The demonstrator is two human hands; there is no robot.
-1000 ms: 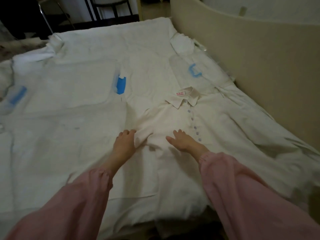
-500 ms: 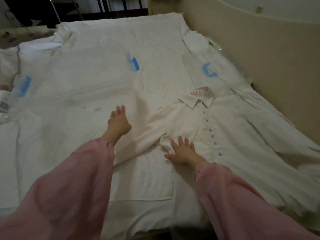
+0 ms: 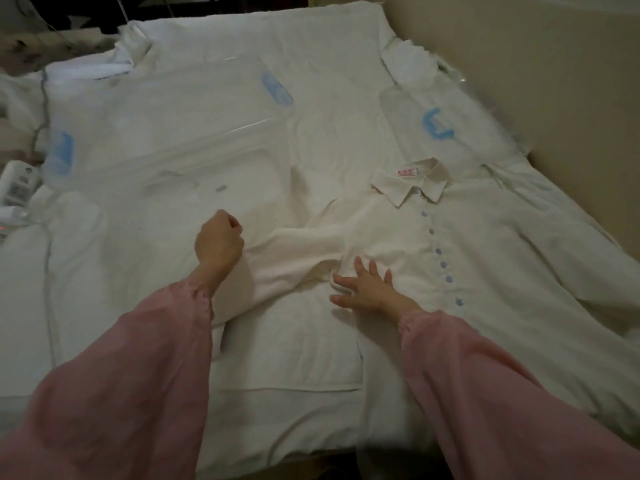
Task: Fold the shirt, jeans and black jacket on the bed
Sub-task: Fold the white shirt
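Right hand (image 3: 367, 289) flat on shirt (image 3: 485, 258), left hand (image 3: 218, 242) curled at sleeve (image 3: 294, 251)

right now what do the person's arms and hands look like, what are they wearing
Both arms are in loose, billowy pink sleeves, the left sleeve and the right sleeve, each gathered into a ruffled cuff at the wrist. The left hand and right hand are bare: no gloves, and no ring or watch shows.

Wide bed (image 3: 329, 81) under a rumpled white sheet, and spread face up on its right half lies a white collared button-front shirt (image 3: 485, 271); far left, a clear plastic lid with blue clips (image 3: 173, 116), another clear blue-clipped piece (image 3: 408, 109) just beyond the shirt
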